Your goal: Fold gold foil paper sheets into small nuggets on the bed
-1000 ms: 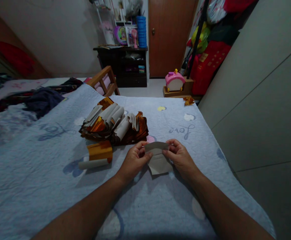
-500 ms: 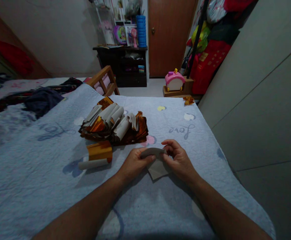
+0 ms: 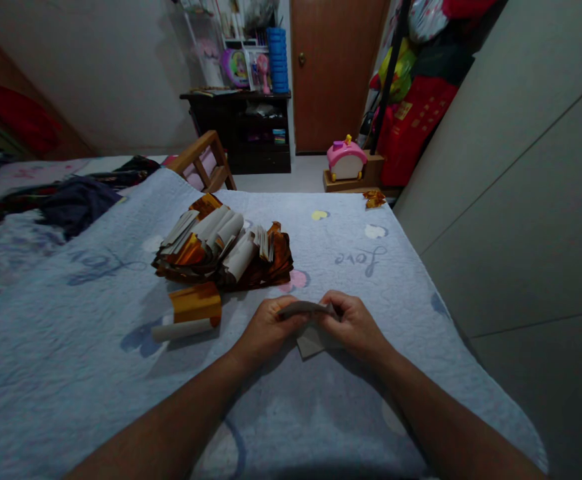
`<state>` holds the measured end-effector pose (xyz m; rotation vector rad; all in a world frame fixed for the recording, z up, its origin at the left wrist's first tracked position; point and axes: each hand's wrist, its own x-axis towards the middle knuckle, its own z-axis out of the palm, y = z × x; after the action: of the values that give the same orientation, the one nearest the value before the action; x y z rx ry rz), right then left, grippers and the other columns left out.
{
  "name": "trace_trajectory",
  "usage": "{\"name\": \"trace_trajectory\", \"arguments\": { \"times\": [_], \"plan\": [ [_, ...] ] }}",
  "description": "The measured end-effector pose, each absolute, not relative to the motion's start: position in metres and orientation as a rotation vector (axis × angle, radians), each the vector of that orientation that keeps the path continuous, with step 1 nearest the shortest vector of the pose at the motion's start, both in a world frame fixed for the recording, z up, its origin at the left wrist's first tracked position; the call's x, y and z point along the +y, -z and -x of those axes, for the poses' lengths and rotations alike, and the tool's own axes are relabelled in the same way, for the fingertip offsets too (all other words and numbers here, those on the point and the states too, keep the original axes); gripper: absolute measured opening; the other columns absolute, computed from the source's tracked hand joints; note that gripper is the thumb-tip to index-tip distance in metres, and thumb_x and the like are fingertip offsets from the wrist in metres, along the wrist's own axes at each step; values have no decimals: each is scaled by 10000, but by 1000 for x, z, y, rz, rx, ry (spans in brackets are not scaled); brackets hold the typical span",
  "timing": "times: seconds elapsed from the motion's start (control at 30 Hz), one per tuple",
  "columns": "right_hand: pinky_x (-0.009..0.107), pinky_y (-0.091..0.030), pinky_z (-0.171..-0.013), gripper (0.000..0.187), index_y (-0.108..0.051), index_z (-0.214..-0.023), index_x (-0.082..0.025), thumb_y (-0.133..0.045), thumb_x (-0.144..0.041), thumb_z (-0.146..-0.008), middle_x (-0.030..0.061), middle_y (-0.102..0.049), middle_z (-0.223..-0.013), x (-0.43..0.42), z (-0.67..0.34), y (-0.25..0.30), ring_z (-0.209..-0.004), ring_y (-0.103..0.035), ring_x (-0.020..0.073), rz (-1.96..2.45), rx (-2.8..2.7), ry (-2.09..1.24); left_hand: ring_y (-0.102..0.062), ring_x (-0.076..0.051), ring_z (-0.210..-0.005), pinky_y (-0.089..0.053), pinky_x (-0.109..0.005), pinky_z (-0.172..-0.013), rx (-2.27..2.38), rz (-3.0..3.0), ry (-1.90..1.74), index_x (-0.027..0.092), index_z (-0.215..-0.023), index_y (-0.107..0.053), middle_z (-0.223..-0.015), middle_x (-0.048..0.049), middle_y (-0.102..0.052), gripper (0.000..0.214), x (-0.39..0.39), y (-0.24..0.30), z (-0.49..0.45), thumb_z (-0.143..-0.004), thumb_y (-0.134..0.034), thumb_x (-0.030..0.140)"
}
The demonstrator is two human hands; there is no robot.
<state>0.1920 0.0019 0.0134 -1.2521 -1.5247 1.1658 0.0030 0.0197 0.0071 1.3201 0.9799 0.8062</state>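
A grey sheet of paper, folded over along its far edge, is held just above the bed in front of me. My left hand pinches its left end between thumb and fingers. At the other end my right hand grips the folded edge, thumb toward me and fingers curled behind. Both thumbs nearly meet at the middle. Left of my hands lies a partly rolled sheet, gold-orange on one face and grey on the other. Beyond it sits a heap of similar folded papers, grey and shiny orange-brown.
A pale blue quilt with hearts and lettering covers the bed. A small orange-gold piece lies at its far right corner. Dark clothes are piled at left. A pale cabinet stands along the right side.
My right hand's raised fingers have come down and closed around the folded edge of the paper. The view has shifted slightly; the heap and the rolled sheet lie as before.
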Motion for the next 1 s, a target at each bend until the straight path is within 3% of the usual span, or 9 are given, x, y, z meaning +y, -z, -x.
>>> {"name": "trace_trajectory", "arguments": {
  "times": [0.37,0.77,1.0],
  "plan": [
    [258,-324,-563,186,-593,-666,-188,-607,-347,-761,-27,-483,-620,3,-189,-10,-604,-431,128,1341,-1530,-1200,-578,-160,-713,-452,-254,-666,913,-1323,-822,112,-970,-785,-823,-67,-713,349,21,-3,-2,-800,-781,416],
    [261,-340,-593,125,-607,-691,-195,-621,-298,-760,-36,-487,-628,2,-193,-15,-621,-438,128,1261,-1546,-1164,-518,-120,-629,-397,-221,-597,920,-1260,-818,127,-840,-752,-680,-7,-627,187,19,-9,-3,-744,-781,285],
    [263,-336,-586,129,-612,-731,-196,-578,-304,-792,-32,-479,-649,0,-195,-19,-622,-430,128,1215,-1516,-1225,-553,-126,-664,-423,-223,-632,897,-1131,-864,140,-905,-752,-755,-22,-664,278,19,-5,-2,-733,-829,344]
  ]
}}
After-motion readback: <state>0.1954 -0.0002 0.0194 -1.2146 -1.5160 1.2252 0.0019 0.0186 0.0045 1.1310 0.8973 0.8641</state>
